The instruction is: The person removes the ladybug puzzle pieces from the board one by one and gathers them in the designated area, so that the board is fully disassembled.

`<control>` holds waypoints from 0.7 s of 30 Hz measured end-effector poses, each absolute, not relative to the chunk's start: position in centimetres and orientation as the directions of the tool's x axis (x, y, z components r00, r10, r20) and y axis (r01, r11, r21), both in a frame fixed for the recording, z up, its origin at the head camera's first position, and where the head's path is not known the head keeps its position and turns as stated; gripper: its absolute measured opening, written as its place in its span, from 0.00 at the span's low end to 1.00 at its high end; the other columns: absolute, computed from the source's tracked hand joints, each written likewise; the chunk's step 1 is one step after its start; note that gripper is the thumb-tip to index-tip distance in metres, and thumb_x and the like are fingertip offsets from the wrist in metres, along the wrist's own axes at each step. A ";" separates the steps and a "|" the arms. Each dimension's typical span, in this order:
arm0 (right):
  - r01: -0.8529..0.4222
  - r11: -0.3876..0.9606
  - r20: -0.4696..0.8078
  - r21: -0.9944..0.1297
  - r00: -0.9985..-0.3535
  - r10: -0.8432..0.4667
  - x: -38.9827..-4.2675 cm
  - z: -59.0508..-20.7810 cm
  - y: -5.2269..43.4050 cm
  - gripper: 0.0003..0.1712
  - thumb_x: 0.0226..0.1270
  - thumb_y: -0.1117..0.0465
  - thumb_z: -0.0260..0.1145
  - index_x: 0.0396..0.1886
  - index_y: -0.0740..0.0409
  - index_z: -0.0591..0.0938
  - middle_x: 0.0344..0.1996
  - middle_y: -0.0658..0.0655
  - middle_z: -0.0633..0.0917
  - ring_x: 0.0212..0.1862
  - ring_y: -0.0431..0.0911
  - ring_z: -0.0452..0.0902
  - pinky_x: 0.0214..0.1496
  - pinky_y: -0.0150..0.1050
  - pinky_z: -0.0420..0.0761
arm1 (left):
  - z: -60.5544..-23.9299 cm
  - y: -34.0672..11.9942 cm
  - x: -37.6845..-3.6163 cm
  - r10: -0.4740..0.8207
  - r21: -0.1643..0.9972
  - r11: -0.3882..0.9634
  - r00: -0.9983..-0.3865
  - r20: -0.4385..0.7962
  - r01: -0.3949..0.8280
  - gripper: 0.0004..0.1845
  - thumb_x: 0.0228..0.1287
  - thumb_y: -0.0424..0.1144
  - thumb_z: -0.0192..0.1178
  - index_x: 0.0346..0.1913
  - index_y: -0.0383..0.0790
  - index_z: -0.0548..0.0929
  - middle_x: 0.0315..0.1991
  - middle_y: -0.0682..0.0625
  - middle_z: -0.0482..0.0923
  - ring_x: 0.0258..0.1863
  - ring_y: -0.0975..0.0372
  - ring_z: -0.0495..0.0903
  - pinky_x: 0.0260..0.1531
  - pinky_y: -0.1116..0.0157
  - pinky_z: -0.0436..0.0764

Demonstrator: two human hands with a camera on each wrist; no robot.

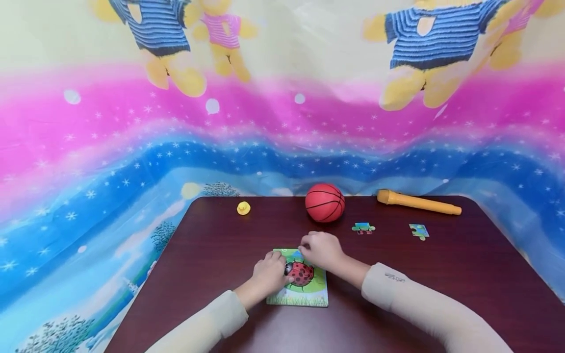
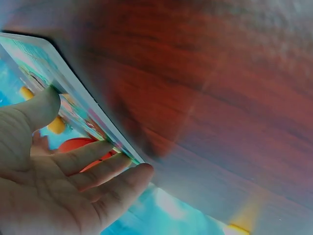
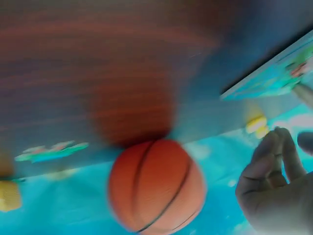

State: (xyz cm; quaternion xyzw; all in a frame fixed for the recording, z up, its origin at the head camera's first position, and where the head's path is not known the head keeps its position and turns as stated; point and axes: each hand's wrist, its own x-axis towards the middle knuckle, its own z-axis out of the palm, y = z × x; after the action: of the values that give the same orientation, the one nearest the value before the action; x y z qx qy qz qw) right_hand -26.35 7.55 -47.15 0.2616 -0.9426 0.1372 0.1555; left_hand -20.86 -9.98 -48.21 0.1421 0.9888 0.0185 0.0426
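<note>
A ladybug puzzle board [image 1: 304, 289] lies on the dark wooden table [image 1: 441, 274] near its front. My left hand [image 1: 270, 272] rests on the board's left side; in the left wrist view its fairly straight fingers [image 2: 100, 156] and thumb touch the board's edge [image 2: 73, 98]. My right hand [image 1: 321, 250] sits over the board's top right corner with its knuckles up. In the blurred right wrist view its fingers [image 3: 276, 152] are curled and nothing shows between them.
Behind the board stand a red ball [image 1: 324, 202], a small yellow duck [image 1: 243, 208] and an orange flashlight-like stick [image 1: 417, 202]. Two loose puzzle pieces [image 1: 363, 228] [image 1: 419, 231] lie to the right. A colourful printed sheet hangs behind the table.
</note>
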 end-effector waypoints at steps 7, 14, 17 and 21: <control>-0.539 0.840 0.128 -0.063 -0.839 -0.528 -25.2 -47.9 4.5 0.18 0.53 0.42 0.69 0.39 0.47 0.85 0.30 0.49 0.78 0.32 0.46 0.74 0.32 0.42 0.76 | -48.2 -10.6 -21.2 0.319 0.113 0.944 -0.945 -0.067 0.310 0.33 0.56 0.61 0.61 0.55 0.37 0.78 0.56 0.45 0.71 0.55 0.53 0.71 0.44 0.54 0.78; -0.513 0.858 0.037 -0.032 -0.858 -0.512 -24.9 -48.3 3.3 0.19 0.55 0.42 0.67 0.39 0.49 0.84 0.31 0.51 0.77 0.35 0.49 0.75 0.38 0.50 0.77 | -47.5 -12.4 -21.2 0.314 0.136 0.945 -0.942 -0.115 0.298 0.40 0.51 0.61 0.65 0.60 0.36 0.75 0.62 0.44 0.68 0.58 0.51 0.69 0.51 0.51 0.74; -0.501 0.864 0.025 -0.047 -0.866 -0.500 -25.0 -48.3 3.0 0.19 0.55 0.42 0.68 0.39 0.49 0.84 0.32 0.51 0.77 0.36 0.49 0.75 0.38 0.50 0.77 | -47.4 -12.9 -21.1 0.304 0.139 0.948 -0.943 -0.138 0.285 0.43 0.50 0.63 0.65 0.63 0.36 0.72 0.66 0.44 0.66 0.63 0.50 0.65 0.56 0.49 0.69; -0.494 0.866 0.017 -0.085 -0.869 -0.494 -25.0 -48.1 3.0 0.19 0.54 0.43 0.69 0.40 0.49 0.85 0.33 0.50 0.77 0.36 0.47 0.74 0.37 0.46 0.77 | -47.6 -13.2 -20.9 0.299 0.154 0.949 -0.940 -0.165 0.275 0.45 0.51 0.62 0.65 0.66 0.36 0.68 0.69 0.44 0.62 0.69 0.50 0.59 0.60 0.47 0.65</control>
State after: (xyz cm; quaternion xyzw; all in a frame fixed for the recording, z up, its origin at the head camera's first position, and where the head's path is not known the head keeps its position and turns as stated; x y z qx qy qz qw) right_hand -24.97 3.00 -48.06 0.2556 -0.9658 0.0434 -0.0028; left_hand -20.88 -13.20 -47.63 0.1458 0.9828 0.0644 0.0934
